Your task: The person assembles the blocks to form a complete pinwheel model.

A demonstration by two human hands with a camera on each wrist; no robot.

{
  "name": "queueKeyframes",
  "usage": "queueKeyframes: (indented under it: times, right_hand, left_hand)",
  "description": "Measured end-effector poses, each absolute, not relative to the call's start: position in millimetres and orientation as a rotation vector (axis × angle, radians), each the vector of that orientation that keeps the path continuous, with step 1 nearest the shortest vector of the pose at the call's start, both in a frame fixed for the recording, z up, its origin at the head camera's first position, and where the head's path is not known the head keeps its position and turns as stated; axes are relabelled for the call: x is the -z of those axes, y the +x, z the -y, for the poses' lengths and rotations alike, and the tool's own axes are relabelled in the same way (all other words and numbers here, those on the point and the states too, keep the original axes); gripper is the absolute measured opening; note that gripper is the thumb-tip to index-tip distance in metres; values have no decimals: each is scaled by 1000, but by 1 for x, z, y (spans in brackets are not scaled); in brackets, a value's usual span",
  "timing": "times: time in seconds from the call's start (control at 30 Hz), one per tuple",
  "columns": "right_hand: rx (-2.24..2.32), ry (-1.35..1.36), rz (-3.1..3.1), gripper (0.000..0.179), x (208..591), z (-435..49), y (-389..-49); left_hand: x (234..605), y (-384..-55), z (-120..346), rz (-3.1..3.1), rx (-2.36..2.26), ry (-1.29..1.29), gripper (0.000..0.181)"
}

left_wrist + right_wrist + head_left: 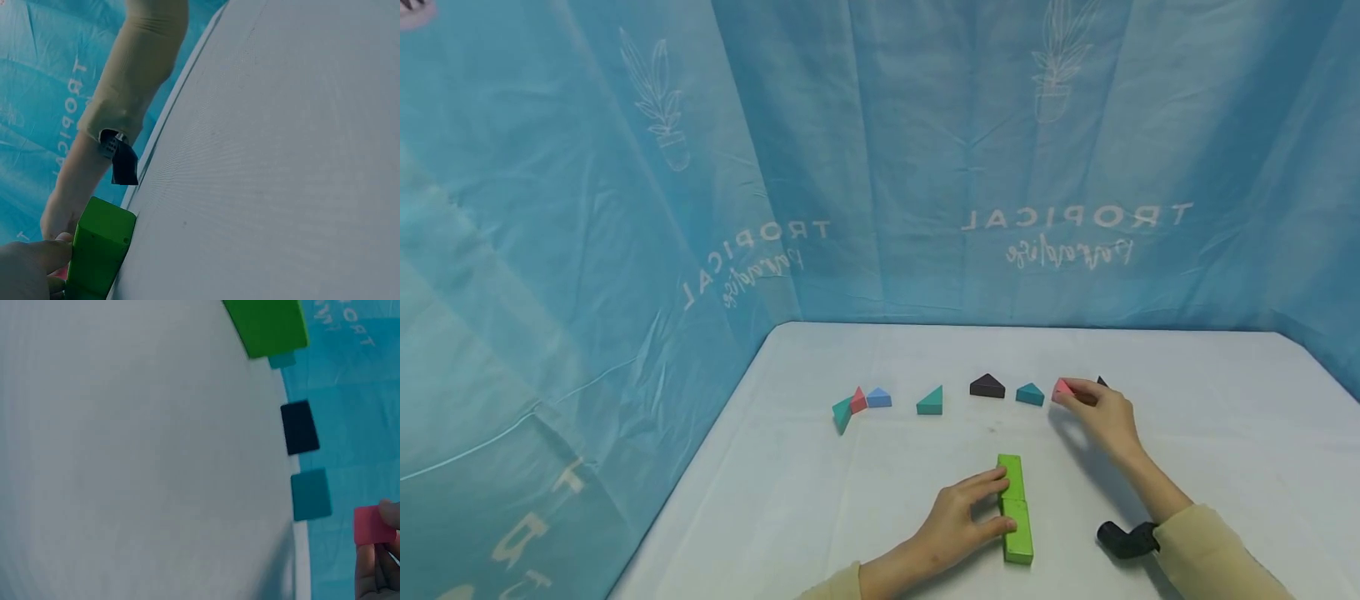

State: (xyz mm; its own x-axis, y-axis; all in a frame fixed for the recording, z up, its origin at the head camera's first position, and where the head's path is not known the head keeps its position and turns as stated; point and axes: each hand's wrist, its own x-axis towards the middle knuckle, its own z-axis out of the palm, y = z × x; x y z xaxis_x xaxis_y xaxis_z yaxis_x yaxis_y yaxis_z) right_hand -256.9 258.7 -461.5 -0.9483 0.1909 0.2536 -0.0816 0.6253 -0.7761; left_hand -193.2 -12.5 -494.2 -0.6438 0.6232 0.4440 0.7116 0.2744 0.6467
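My right hand (1103, 414) pinches a pink triangular block (1061, 388) between thumb and fingers, above the table at the right end of a row. In the right wrist view that pink block (371, 525) shows a flat side. My left hand (958, 515) rests against two green rectangular blocks, a far one (1012, 477) and a near one (1018, 533), lying end to end. Its thumb and fingers are fairly straight, spread along their left side and top. In the left wrist view the fingers touch one end green block (103, 244).
Behind stand a black triangular block (987, 386), a dark teal one (1030, 394) and a green one (930, 402). Farther left are a blue (879, 398), a red (858, 401) and a teal block (842, 414). A dark tip shows behind the right hand. Blue curtains border the white table (737, 500).
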Motion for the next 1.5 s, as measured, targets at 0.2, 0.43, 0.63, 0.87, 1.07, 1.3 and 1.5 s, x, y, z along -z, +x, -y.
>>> queueKeyframes:
  times: [0.2, 0.43, 0.63, 0.87, 1.07, 1.3, 1.5]
  right_hand:
    - [-1333, 5, 2551, 50, 449, -237, -248]
    - [-1386, 81, 2582, 41, 455, -209, -244]
    - [-1354, 122, 2624, 35, 470, -196, -246]
    - [-1324, 189, 2667, 31, 482, -194, -243]
    - [-1383, 132, 2686, 39, 484, -194, -241]
    - [-1430, 107, 2693, 38, 484, -193, -243]
    - [-1480, 99, 2723, 37, 481, -192, -240]
  left_hand:
    - [494, -194, 13, 2428, 1319, -1278, 50]
    - [494, -195, 13, 2446, 1333, -1278, 50]
    - [493, -195, 12, 2430, 1306, -1290, 48]
    - [493, -194, 11, 2455, 1295, -1280, 48]
    - [495, -192, 11, 2474, 1310, -1293, 48]
    - [493, -191, 11, 2479, 1289, -1277, 48]
    - [493, -191, 12, 2471, 1276, -1273, 47]
